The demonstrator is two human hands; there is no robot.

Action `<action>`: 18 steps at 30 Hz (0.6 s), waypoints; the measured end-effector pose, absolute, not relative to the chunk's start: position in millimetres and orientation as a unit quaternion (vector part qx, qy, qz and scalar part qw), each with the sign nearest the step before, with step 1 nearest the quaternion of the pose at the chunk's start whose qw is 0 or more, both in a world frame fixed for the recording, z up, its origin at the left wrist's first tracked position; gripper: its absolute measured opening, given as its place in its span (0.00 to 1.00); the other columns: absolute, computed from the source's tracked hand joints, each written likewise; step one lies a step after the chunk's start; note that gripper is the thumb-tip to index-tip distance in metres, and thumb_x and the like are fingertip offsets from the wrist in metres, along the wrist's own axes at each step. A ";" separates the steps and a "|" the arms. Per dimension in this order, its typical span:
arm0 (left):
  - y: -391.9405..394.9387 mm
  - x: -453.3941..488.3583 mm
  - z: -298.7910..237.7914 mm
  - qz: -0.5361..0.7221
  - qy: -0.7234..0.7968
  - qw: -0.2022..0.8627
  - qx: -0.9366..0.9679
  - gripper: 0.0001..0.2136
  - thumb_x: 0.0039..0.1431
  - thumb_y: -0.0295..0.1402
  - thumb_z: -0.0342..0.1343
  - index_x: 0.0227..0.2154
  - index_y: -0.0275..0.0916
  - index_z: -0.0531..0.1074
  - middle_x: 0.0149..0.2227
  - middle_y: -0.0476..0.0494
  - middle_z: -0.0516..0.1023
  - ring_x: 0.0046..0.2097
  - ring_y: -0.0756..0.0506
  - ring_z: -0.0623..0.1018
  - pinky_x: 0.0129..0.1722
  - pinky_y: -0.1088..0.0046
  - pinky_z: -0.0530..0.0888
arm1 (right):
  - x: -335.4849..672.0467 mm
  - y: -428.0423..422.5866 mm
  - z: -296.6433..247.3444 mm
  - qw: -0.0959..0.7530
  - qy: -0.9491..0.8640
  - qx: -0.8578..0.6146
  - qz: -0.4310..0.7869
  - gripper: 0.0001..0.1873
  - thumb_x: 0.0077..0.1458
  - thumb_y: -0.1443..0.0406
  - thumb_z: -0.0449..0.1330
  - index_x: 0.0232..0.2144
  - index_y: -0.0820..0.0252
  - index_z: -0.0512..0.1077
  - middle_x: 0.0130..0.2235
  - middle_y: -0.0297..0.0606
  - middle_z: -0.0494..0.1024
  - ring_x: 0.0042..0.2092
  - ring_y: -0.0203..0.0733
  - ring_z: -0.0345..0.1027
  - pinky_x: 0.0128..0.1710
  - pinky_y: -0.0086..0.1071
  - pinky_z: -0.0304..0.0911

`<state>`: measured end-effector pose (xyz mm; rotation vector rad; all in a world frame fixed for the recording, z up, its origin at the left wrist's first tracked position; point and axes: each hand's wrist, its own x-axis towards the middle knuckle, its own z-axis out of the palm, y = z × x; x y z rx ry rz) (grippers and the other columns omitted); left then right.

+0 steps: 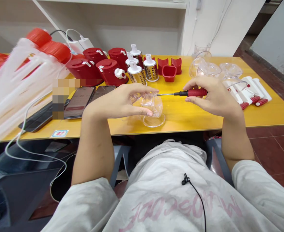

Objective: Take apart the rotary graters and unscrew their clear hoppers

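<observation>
My left hand (132, 101) grips a clear plastic part (154, 104) with a round ring at its bottom, near the table's front edge. Its thumb lies along the near side and the fingers over the top. In my right hand (208, 93) is a screwdriver (197, 92) with a red and black handle, held level between thumb and fingers. The shaft points left, and its tip meets the upper right side of the clear part. Whether a screw sits at the tip is too small to tell.
Red housings (110, 69), metal grater drums (151, 68) and red cups (169, 73) stand along the back. More clear parts (211, 69) and white handles with red ends (252, 90) lie right. Phones (80, 103), a white cable (27, 112) and bagged red parts (39, 38) occupy the left.
</observation>
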<state>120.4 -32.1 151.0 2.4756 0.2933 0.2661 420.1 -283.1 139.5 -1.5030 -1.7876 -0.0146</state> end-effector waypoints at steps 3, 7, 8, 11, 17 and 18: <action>-31.5 119.8 151.0 0.097 0.112 0.320 0.936 0.54 0.55 0.81 0.81 0.75 0.51 0.92 0.75 0.33 0.91 0.78 0.19 0.86 0.84 0.40 0.81 | 421.2 -282.4 140.1 0.391 -0.703 -0.594 -0.002 0.11 0.68 0.65 0.79 0.51 0.48 0.88 0.54 0.44 0.94 0.56 0.64 0.88 0.66 0.63 0.83; -31.5 119.7 151.1 0.094 0.115 0.328 0.933 0.54 0.55 0.81 0.82 0.76 0.51 0.91 0.76 0.34 0.91 0.78 0.18 0.86 0.86 0.38 0.80 | 420.9 -282.9 140.7 0.382 -0.708 -0.594 0.001 0.13 0.68 0.66 0.79 0.52 0.46 0.88 0.56 0.43 0.94 0.58 0.64 0.87 0.68 0.64 0.82; -31.7 119.8 151.3 0.093 0.116 0.329 0.933 0.54 0.55 0.81 0.82 0.76 0.51 0.91 0.76 0.34 0.91 0.78 0.18 0.86 0.86 0.38 0.80 | 420.8 -283.2 140.2 0.380 -0.709 -0.594 0.002 0.14 0.68 0.66 0.79 0.52 0.46 0.88 0.56 0.43 0.94 0.59 0.65 0.88 0.69 0.65 0.82; -32.9 119.9 152.2 0.088 0.118 0.331 0.932 0.54 0.54 0.81 0.82 0.76 0.51 0.91 0.76 0.34 0.90 0.78 0.18 0.86 0.86 0.38 0.79 | 420.8 -284.2 136.9 0.373 -0.709 -0.599 0.004 0.16 0.68 0.63 0.82 0.55 0.46 0.89 0.58 0.44 0.95 0.61 0.67 0.88 0.71 0.66 0.82; -33.0 119.2 152.6 0.088 0.117 0.340 0.929 0.53 0.54 0.79 0.84 0.75 0.52 0.91 0.75 0.34 0.91 0.77 0.19 0.87 0.83 0.41 0.82 | 418.6 -287.1 132.8 0.358 -0.700 -0.618 0.025 0.18 0.73 0.57 0.79 0.61 0.47 0.91 0.59 0.46 0.96 0.58 0.65 0.91 0.67 0.63 0.84; -32.5 119.1 152.3 0.089 0.115 0.339 0.929 0.53 0.54 0.79 0.84 0.75 0.52 0.91 0.75 0.34 0.91 0.76 0.20 0.87 0.83 0.42 0.83 | 417.8 -287.6 133.7 0.357 -0.699 -0.619 0.023 0.15 0.75 0.57 0.77 0.60 0.48 0.91 0.57 0.46 0.96 0.57 0.64 0.91 0.66 0.62 0.84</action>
